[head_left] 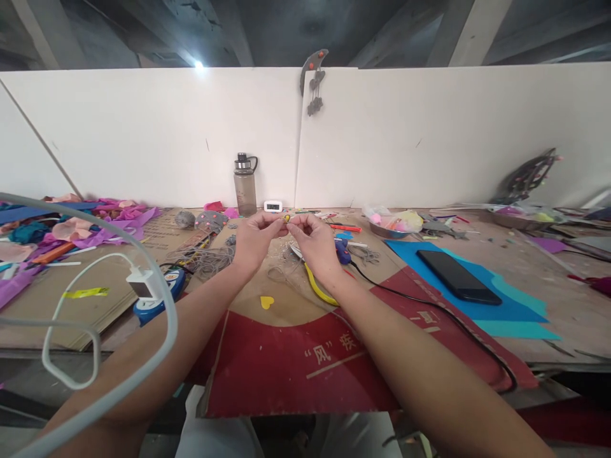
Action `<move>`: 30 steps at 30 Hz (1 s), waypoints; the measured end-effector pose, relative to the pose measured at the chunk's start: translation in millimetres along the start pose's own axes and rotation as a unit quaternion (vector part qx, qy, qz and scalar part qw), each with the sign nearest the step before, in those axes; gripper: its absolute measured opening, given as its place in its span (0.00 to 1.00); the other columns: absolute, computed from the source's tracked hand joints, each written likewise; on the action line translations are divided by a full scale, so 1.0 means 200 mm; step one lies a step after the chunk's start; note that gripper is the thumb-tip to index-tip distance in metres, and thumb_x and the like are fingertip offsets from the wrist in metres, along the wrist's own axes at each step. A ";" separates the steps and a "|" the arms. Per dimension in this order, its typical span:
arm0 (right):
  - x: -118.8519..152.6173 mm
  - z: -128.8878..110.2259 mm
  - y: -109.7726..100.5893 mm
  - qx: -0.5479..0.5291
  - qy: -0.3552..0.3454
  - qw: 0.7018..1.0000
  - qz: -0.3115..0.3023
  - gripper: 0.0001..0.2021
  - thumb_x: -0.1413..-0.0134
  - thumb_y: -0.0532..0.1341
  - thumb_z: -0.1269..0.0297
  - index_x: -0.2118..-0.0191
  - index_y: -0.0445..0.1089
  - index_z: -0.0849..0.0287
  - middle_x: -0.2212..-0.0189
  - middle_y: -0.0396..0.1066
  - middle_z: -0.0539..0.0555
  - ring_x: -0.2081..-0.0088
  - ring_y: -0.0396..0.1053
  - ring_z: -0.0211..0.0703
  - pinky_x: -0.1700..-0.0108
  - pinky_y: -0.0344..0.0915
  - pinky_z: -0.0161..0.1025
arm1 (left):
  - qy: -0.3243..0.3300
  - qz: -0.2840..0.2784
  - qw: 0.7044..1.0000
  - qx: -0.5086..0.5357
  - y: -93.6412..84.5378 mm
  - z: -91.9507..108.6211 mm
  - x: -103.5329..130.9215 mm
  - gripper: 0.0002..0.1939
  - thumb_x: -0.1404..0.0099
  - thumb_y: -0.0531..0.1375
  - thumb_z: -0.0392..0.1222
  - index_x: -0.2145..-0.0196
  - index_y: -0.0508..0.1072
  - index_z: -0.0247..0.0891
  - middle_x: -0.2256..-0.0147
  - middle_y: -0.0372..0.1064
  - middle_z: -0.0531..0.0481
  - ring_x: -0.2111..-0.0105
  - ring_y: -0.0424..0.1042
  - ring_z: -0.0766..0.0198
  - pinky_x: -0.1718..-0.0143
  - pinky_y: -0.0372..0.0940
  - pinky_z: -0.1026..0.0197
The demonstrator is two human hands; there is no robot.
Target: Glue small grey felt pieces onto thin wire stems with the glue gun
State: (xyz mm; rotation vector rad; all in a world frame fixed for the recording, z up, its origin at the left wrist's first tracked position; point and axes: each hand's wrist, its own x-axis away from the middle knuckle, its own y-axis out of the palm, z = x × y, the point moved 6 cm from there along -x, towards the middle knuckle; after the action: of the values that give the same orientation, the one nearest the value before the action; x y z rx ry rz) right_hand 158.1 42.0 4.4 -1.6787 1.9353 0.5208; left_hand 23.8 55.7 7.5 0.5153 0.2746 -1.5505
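Note:
My left hand (255,238) and my right hand (312,238) meet over the middle of the table, fingertips pinched together. Between them is a small yellow piece (287,218), too small and covered to name. Under my right wrist lie pliers with yellow handles (315,286), and beside it a blue glue gun (342,251) with a black cord. A yellow paper heart (266,302) rests on the cardboard nearer to me. Tangled grey yarn (205,261) lies left of my left hand.
A water bottle (245,187) and small digital clock (273,207) stand by the white partition. A phone (456,275) lies on blue sheets at right. Crumpled coloured paper (114,216) is piled left, near a blue tape measure (162,296). A white cable (172,318) loops across the near left.

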 end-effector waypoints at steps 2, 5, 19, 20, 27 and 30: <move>0.01 -0.01 0.00 0.020 -0.003 1.000 0.004 0.06 0.49 0.58 0.62 0.70 0.67 0.58 0.72 0.68 0.50 0.70 0.62 0.38 0.65 0.61 0.36 | -0.010 -0.001 1.000 0.018 0.00 -0.01 0.00 0.12 0.49 0.68 0.46 0.70 0.78 0.34 0.70 0.75 0.49 0.69 0.74 0.65 0.58 0.71 0.57; 0.01 -0.02 0.00 0.037 -0.007 0.999 0.009 0.07 0.47 0.57 0.61 0.70 0.68 0.58 0.73 0.68 0.50 0.71 0.61 0.38 0.66 0.59 0.36 | -0.016 -0.003 0.999 0.043 0.01 0.00 0.00 0.13 0.50 0.69 0.46 0.69 0.78 0.34 0.71 0.75 0.49 0.70 0.75 0.65 0.58 0.71 0.56; 0.01 -0.04 -0.01 0.105 -0.019 0.994 0.027 0.09 0.46 0.56 0.61 0.74 0.66 0.58 0.77 0.66 0.49 0.73 0.60 0.37 0.67 0.57 0.36 | -0.023 -0.016 1.000 0.014 0.02 -0.01 -0.01 0.10 0.48 0.66 0.44 0.71 0.77 0.34 0.72 0.74 0.49 0.72 0.71 0.67 0.64 0.68 0.62; 0.02 -0.04 -0.01 0.108 -0.017 0.994 0.027 0.09 0.46 0.56 0.61 0.75 0.66 0.58 0.77 0.65 0.49 0.73 0.59 0.37 0.67 0.57 0.36 | -0.022 -0.016 1.000 0.008 0.02 -0.01 -0.01 0.09 0.47 0.65 0.44 0.72 0.77 0.34 0.72 0.74 0.49 0.73 0.71 0.68 0.66 0.67 0.63; 0.02 -0.05 -0.01 0.111 -0.006 0.993 0.039 0.09 0.49 0.58 0.62 0.76 0.65 0.57 0.79 0.63 0.47 0.74 0.57 0.36 0.69 0.56 0.36 | -0.030 0.000 0.999 -0.012 0.02 0.00 0.00 0.07 0.47 0.64 0.42 0.77 0.74 0.35 0.78 0.67 0.53 0.79 0.60 0.72 0.76 0.55 0.65; 0.02 -0.05 -0.01 0.114 0.000 0.992 0.048 0.08 0.50 0.59 0.63 0.77 0.64 0.57 0.79 0.62 0.47 0.75 0.57 0.36 0.69 0.56 0.36 | -0.048 -0.006 0.999 0.019 0.03 -0.01 0.01 0.07 0.48 0.64 0.41 0.79 0.72 0.36 0.79 0.64 0.54 0.80 0.58 0.73 0.76 0.54 0.65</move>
State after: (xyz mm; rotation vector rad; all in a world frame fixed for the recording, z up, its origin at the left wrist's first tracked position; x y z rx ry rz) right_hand 158.8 33.2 10.3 -1.4497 2.0001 0.3207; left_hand 29.7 55.1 6.4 0.4678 0.1755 -1.5890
